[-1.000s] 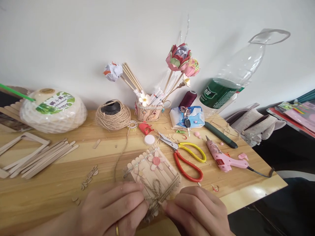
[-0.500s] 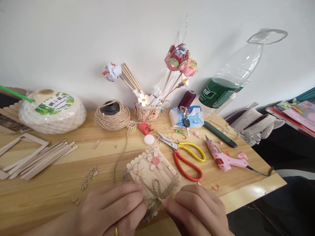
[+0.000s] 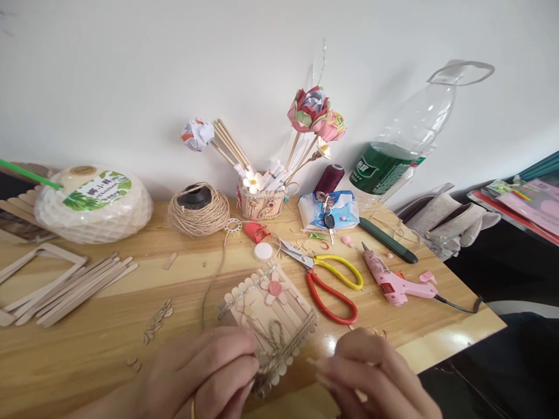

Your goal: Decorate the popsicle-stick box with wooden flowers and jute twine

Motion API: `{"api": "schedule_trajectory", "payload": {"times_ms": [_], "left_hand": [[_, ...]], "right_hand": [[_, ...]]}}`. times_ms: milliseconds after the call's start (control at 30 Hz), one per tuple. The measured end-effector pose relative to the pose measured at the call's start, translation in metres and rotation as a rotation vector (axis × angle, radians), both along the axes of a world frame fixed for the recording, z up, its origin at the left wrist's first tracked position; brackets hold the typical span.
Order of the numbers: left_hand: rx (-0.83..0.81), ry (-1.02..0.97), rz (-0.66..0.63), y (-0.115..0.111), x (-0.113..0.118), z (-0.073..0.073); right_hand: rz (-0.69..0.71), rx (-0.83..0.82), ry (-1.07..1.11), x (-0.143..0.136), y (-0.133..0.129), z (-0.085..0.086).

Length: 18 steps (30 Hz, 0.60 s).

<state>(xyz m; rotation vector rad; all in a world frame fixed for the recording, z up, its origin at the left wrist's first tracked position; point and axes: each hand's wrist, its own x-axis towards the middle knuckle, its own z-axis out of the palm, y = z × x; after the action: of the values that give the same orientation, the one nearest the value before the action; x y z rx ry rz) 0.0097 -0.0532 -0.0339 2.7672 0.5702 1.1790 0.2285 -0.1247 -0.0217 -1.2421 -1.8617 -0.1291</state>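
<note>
A small craft-stick box (image 3: 282, 308) sits tilted at the table's front, with a pink-centred felt flower (image 3: 275, 289) and a paler flower on its side. A twine bow (image 3: 276, 336) lies across its lower edge. My left hand (image 3: 205, 372), a ring on one finger, is closed at the box's lower left corner beside the twine; its fingertips are partly hidden. My right hand (image 3: 371, 372) is off to the right, apart from the box. Its thumb and fingers are pinched together, slightly blurred, and what they hold, if anything, cannot be made out.
Scissors (image 3: 314, 267) and a pink glue gun (image 3: 393, 279) lie to the right. Behind stand a twine ball (image 3: 198, 209), a stick holder with paper flowers (image 3: 262, 201) and a large bottle (image 3: 393, 151). Loose craft sticks (image 3: 87, 288) and a wrapped coconut (image 3: 94, 203) are left.
My right hand has let go of the twine bow and moved right, away from the box. My left hand stays at the box's corner. The view has shifted slightly.
</note>
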Motion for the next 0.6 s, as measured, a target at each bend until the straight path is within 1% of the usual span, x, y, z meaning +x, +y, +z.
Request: {"api": "schedule_trajectory", "payload": {"times_ms": [100,133,200,267,333,433,500,600], "left_hand": [[-0.063,0.022,0.024,0.003,-0.002,-0.005],[-0.09,0.011,0.047,0.003,-0.002,-0.007],[-0.154,-0.016,0.109,0.001,0.0,-0.011],[-0.201,-0.012,0.16,-0.003,0.004,-0.016],[-0.231,0.035,0.201,-0.006,0.008,-0.02],[-0.271,0.099,0.238,-0.009,0.012,-0.022],[-0.29,0.113,0.199,-0.007,0.012,-0.019],[-0.316,0.148,0.057,0.0,0.008,-0.008]], "right_hand": [[-0.178,-0.062,0.032,0.021,-0.002,-0.007],[-0.272,-0.055,0.033,0.028,-0.001,-0.01],[-0.435,-0.02,-0.046,0.043,-0.002,-0.019],[-0.535,-0.007,-0.147,0.055,-0.003,-0.031],[-0.571,-0.046,-0.201,0.063,-0.006,-0.044],[-0.566,-0.081,-0.221,0.07,-0.01,-0.06],[-0.547,-0.099,-0.225,0.072,-0.01,-0.066],[-0.522,-0.115,-0.24,0.073,-0.008,-0.067]]}}
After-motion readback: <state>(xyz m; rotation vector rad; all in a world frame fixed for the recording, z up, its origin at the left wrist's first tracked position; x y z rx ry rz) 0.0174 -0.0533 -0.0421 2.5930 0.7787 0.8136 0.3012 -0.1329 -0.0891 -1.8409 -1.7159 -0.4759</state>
